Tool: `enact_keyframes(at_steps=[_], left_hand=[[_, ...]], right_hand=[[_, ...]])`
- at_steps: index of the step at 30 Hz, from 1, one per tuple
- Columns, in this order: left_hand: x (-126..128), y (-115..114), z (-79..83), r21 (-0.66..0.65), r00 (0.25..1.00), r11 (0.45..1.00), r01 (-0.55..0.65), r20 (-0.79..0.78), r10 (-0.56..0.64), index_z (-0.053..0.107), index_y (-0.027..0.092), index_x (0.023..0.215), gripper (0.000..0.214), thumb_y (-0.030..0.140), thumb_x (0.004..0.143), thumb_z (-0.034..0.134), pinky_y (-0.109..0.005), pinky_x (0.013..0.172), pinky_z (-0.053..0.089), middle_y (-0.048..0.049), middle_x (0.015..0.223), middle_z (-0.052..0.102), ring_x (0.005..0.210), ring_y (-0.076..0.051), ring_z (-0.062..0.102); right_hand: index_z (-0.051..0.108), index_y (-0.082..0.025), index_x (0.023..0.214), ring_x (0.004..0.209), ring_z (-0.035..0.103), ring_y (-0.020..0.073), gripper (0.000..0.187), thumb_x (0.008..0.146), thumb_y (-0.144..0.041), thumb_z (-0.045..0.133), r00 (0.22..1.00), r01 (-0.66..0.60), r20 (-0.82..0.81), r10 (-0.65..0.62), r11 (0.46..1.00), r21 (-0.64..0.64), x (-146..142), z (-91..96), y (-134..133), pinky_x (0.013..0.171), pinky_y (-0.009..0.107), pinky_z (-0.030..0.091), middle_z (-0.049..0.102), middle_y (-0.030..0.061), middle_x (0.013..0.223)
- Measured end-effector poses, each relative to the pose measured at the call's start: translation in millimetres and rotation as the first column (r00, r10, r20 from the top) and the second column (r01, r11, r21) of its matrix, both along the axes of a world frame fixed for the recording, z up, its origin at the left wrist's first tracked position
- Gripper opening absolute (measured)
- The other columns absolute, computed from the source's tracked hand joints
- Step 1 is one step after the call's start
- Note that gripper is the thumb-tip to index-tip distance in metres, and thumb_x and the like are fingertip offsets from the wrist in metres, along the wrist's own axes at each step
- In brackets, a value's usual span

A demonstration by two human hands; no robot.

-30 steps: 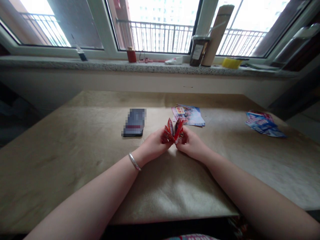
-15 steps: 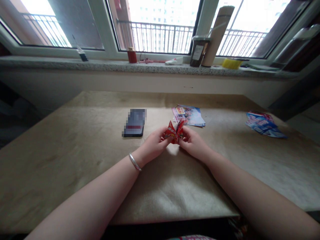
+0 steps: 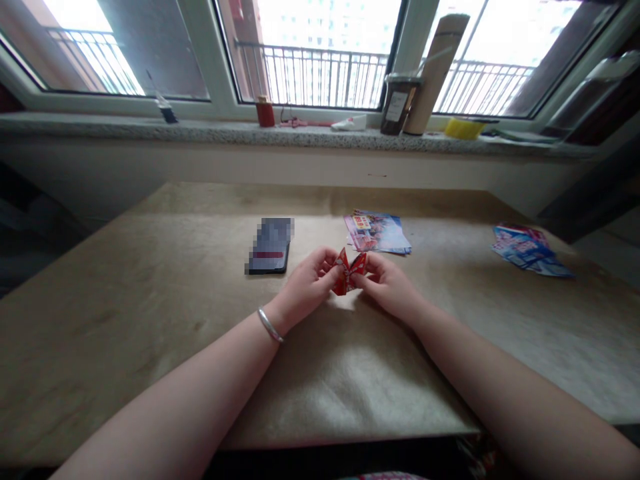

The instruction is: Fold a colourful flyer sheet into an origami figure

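Note:
A small folded piece of red printed paper (image 3: 349, 272) is pinched between both my hands just above the brown table (image 3: 150, 287). My left hand (image 3: 307, 287), a silver bangle on its wrist, grips the paper's left side with closed fingers. My right hand (image 3: 387, 287) grips its right side the same way. Two red points of the paper stick up between my thumbs. The rest of the fold is hidden behind my fingers.
A dark phone (image 3: 270, 245) lies left of my hands. A stack of printed leaflets (image 3: 379, 233) lies just beyond them, and more leaflets (image 3: 527, 249) lie at the far right. The windowsill (image 3: 200, 131) holds a red cup (image 3: 265, 112), a jar (image 3: 396, 103) and a cardboard tube (image 3: 434, 63).
The red paper, spread into taller upright flaps a second ago, is now pressed lower and narrower between my fingers. Both hands stay in about the same place.

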State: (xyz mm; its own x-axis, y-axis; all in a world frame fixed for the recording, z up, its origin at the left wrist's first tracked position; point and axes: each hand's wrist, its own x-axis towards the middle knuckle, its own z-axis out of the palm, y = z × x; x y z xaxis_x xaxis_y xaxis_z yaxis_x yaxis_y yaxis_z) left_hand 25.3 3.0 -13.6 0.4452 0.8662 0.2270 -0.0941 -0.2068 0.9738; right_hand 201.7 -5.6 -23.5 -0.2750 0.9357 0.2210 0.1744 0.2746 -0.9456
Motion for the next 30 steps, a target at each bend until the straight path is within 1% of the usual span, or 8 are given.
enact_keyframes(at_steps=[2, 5, 7, 10, 16, 20, 23, 30], left_hand=[[0, 0, 0.6, -0.007, 1.000, 1.000, -0.004, 0.020, 0.004, 0.052, 0.016, 0.088, 0.033, 0.046, 0.081, 0.065, -0.023, 0.059, 0.051, 0.0006, 0.071, 0.063, 0.060, -0.011, 0.062], [0, 0, 0.7, -0.006, 1.000, 1.000, 0.007, 0.023, -0.007, 0.054, 0.016, 0.086, 0.034, 0.047, 0.079, 0.066, -0.023, 0.059, 0.052, 0.0001, 0.071, 0.064, 0.061, -0.011, 0.063], [0, 0, 0.5, -0.006, 1.000, 1.000, 0.015, 0.017, -0.015, 0.054, 0.016, 0.085, 0.034, 0.047, 0.079, 0.067, -0.023, 0.061, 0.053, -0.0008, 0.074, 0.065, 0.064, -0.012, 0.064], [0, 0, -0.2, -0.018, 1.000, 1.000, 0.004, 0.030, -0.003, 0.053, 0.016, 0.085, 0.034, 0.046, 0.078, 0.068, -0.024, 0.062, 0.054, -0.0010, 0.075, 0.065, 0.065, -0.013, 0.065], [-1, 1, -1.3, -0.031, 0.995, 0.999, -0.010, 0.101, 0.013, 0.051, 0.016, 0.086, 0.032, 0.041, 0.077, 0.069, -0.023, 0.056, 0.053, 0.0015, 0.071, 0.062, 0.060, -0.012, 0.064], [-1, 1, -0.9, -0.015, 0.995, 1.000, -0.017, 0.101, 0.018, 0.053, 0.016, 0.084, 0.028, 0.037, 0.077, 0.069, -0.025, 0.062, 0.055, 0.0014, 0.072, 0.062, 0.065, -0.013, 0.065], [-1, 1, -1.0, -0.010, 0.998, 1.000, -0.017, 0.063, 0.018, 0.054, 0.016, 0.084, 0.025, 0.035, 0.077, 0.069, -0.026, 0.066, 0.055, 0.0007, 0.073, 0.063, 0.068, -0.013, 0.065], [-1, -1, 1.7, -0.003, 0.999, 1.000, 0.025, 0.037, -0.025, 0.054, 0.015, 0.084, 0.028, 0.040, 0.080, 0.066, -0.024, 0.060, 0.052, 0.0002, 0.071, 0.063, 0.063, -0.012, 0.063]], right_hand=[[0.056, -0.020, 0.084, 0.075, 0.061, 0.0165, 0.023, 0.078, -0.040, 0.064, 0.999, 0.004, -0.050, -0.004, 1.000, 0.002, 0, 0.9, -1, 0.068, 0.033, 0.054, 0.061, 0.0016, 0.081], [0.054, -0.021, 0.084, 0.070, 0.061, 0.0142, 0.023, 0.078, -0.040, 0.065, 0.984, 0.034, -0.175, -0.031, 0.999, 0.012, 0, 2.5, -3, 0.067, 0.031, 0.054, 0.061, -0.0008, 0.076], [0.054, -0.021, 0.084, 0.067, 0.061, 0.0130, 0.023, 0.078, -0.040, 0.065, 0.978, 0.053, -0.205, -0.048, 0.998, 0.019, 0, 3.8, -3, 0.066, 0.030, 0.055, 0.061, -0.0020, 0.074], [0.054, -0.021, 0.082, 0.067, 0.064, 0.0135, 0.023, 0.077, -0.040, 0.066, 0.984, 0.075, -0.166, -0.071, 0.997, 0.019, 0, 4.9, -4, 0.066, 0.030, 0.055, 0.064, -0.0016, 0.073], [0.057, -0.019, 0.081, 0.072, 0.069, 0.0174, 0.021, 0.079, -0.038, 0.067, 0.994, 0.076, -0.081, -0.073, 0.997, 0.032, -1, 5.6, -7, 0.067, 0.033, 0.056, 0.069, 0.0023, 0.079], [0.058, -0.019, 0.081, 0.070, 0.070, 0.0176, 0.023, 0.078, -0.041, 0.067, 0.989, 0.088, -0.116, -0.086, 0.996, 0.009, -2, 8.3, -9, 0.068, 0.033, 0.057, 0.069, 0.0015, 0.076], [0.058, -0.019, 0.083, 0.069, 0.070, 0.0177, 0.026, 0.078, -0.043, 0.067, 0.990, 0.064, -0.128, -0.065, 0.998, -0.011, -3, 9.8, -10, 0.066, 0.033, 0.058, 0.068, 0.0010, 0.076], [0.056, -0.019, 0.081, 0.069, 0.069, 0.0168, 0.028, 0.076, -0.044, 0.069, 0.981, -0.041, -0.192, 0.030, 0.998, -0.053, -5, 11.8, -12, 0.069, 0.035, 0.059, 0.067, 0.0004, 0.074]])
